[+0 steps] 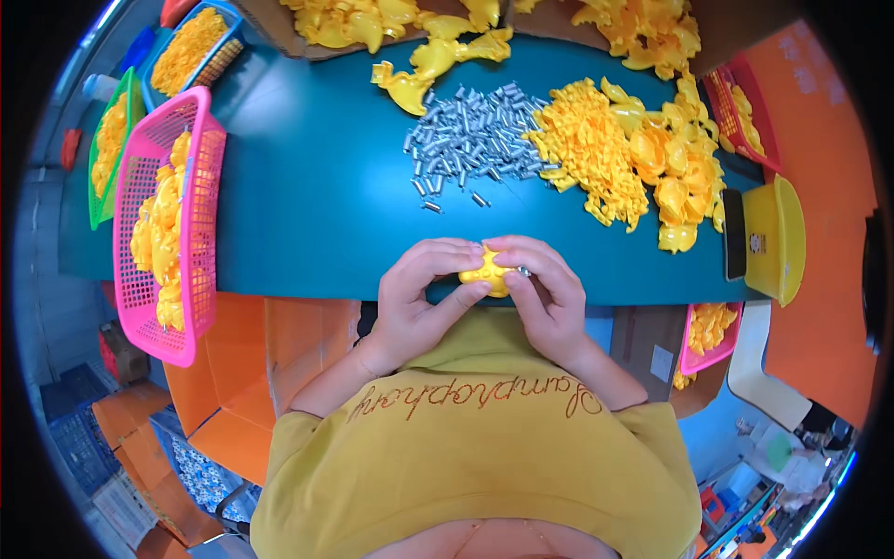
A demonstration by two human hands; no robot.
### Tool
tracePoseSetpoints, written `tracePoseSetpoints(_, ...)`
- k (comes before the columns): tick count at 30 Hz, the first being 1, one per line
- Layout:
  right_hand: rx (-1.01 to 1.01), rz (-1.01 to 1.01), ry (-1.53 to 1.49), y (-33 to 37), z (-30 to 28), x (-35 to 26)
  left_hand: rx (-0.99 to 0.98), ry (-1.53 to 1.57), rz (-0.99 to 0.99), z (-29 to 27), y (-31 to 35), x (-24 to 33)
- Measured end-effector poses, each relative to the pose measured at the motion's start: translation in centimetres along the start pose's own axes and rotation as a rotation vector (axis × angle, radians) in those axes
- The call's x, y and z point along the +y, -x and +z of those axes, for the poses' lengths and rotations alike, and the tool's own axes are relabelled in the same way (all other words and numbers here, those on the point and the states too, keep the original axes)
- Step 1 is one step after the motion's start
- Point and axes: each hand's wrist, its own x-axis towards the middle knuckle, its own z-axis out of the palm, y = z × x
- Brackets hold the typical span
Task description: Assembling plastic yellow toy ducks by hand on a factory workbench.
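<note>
A small rounded yellow plastic part [485,273] is held in front of my body at the table's near edge. My left hand [428,284] grips it from the left, thumb below and fingers above. My right hand [540,284] closes on its other side. A small silvery metal piece [523,271] shows by my right fingers, probably a spring; how it sits against the part is hidden. Beyond my hands lies a loose heap of silvery metal springs [480,135]. Right of it are a pile of small yellow parts [591,149] and larger curved yellow shells [684,177].
A pink basket [197,233] with yellow pieces stands on the left, beside a green basket [133,107] and a blue basket [231,35]. A cardboard box [549,37] of yellow shells sits at the back. At right are a dark phone [735,235] and a yellow bin [787,238].
</note>
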Motion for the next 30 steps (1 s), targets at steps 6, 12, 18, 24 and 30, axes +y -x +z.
tracePoseSetpoints(6, -0.013, 0.342, -0.151, 0.6, -1.8, -1.1, 0.318, -0.54, 0.258, -8.7, -3.2, 4.3)
tracePoseSetpoints(12, 0.082, 0.089, 0.457, -1.8, -4.0, -0.1, 0.847, -1.427, 0.188, -24.8, -1.7, 10.1)
tracePoseSetpoints(18, 0.037, 0.037, 0.566, -4.8, -1.3, 0.1, 0.612, -1.992, 0.087, -24.3, -1.9, 9.1)
tracePoseSetpoints(24, 0.068, -0.03, 0.697, -5.3, 0.0, 1.5, -0.034, -1.333, 0.36, -12.2, -10.4, 7.0)
tracePoseSetpoints(30, 0.103, 0.186, 0.452, -4.1, -1.2, 0.1, -0.361, -1.357, 0.506, -9.4, -17.1, 0.5)
